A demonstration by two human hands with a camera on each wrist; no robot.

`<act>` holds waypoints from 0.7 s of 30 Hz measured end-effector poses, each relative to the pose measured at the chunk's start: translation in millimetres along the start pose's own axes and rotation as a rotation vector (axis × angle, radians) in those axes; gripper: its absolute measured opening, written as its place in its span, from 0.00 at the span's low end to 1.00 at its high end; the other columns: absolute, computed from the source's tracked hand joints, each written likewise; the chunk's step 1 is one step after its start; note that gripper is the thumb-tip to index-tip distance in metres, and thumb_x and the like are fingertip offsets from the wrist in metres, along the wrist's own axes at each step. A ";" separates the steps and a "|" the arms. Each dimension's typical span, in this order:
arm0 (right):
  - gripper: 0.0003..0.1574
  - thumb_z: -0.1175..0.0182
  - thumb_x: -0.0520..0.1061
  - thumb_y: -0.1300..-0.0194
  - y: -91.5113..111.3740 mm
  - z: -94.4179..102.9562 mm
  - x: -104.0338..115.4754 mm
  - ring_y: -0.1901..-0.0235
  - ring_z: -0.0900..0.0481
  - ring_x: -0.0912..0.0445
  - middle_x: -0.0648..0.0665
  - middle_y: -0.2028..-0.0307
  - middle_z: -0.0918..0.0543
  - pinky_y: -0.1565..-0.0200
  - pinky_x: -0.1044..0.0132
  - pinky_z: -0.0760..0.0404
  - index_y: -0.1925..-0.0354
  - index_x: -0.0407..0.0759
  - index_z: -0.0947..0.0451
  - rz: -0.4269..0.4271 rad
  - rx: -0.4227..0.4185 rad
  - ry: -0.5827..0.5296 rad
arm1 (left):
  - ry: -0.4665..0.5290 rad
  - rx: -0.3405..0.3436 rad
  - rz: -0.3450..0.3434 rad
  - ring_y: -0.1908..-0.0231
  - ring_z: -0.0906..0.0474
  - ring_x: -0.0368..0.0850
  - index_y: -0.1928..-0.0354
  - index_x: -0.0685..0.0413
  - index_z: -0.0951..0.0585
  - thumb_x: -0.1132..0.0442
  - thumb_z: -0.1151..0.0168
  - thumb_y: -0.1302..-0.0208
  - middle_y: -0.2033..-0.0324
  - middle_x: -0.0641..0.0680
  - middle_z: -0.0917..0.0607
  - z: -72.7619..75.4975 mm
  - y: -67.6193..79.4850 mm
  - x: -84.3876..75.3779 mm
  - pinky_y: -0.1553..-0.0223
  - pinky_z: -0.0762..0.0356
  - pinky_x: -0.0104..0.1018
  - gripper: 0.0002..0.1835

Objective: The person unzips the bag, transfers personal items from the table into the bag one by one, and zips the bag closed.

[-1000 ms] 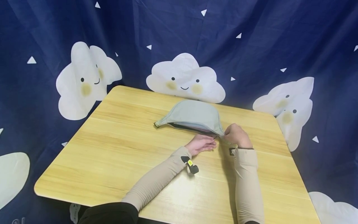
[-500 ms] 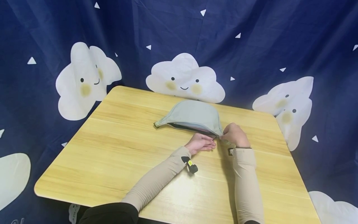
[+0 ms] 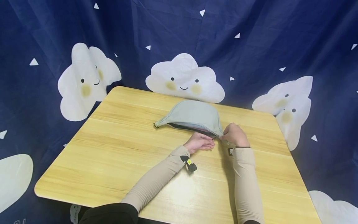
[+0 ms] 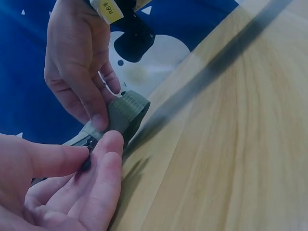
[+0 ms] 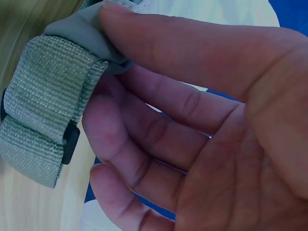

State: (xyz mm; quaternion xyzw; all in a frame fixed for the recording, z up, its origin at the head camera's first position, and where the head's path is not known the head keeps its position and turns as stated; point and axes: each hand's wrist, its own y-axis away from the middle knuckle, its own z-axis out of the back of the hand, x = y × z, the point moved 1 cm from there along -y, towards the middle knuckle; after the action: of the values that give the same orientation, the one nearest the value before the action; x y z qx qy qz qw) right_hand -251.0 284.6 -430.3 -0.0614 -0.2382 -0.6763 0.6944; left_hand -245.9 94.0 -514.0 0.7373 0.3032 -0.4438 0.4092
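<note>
A pale grey-green waist bag (image 3: 193, 113) lies on the table, its long zip gaping along the near side and its inside dark. My left hand (image 3: 198, 142) is at the right end of that opening. Between thumb and fingers it pinches a small dark zip pull (image 4: 87, 156). Just to the right, my right hand (image 3: 236, 135) grips the bag's tapered right end between thumb and fingers. Beside those fingers, a folded webbing strap (image 5: 48, 77) with a black buckle piece hangs from that end, as the right wrist view shows.
The wooden table (image 3: 112, 155) has rounded corners, and its far edge runs close behind the bag. A dark blue curtain (image 3: 173, 28) with white smiling clouds hangs around it. A small black camera (image 3: 191, 165) sits on the left wrist.
My right hand has shifted slightly left along the bag's end. The left hand has barely moved, and the zip opening looks the same.
</note>
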 end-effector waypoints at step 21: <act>0.08 0.29 0.42 0.42 0.0 0.2 -0.2 0.70 0.22 0.51 0.43 0.70 0.13 0.73 0.63 0.25 0.69 0.36 0.11 0.003 0.000 0.009 | -0.020 0.014 -0.009 0.62 0.08 0.47 0.44 0.72 0.18 0.73 0.38 0.30 0.52 0.70 0.12 8.6 2.8 -5.3 0.54 0.11 0.35 0.15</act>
State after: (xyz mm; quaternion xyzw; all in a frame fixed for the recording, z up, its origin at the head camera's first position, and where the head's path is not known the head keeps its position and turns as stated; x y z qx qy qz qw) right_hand -251.0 284.8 -430.2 -0.0590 -0.2348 -0.6755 0.6964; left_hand -249.4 84.7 -510.7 0.7343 0.2993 -0.4550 0.4052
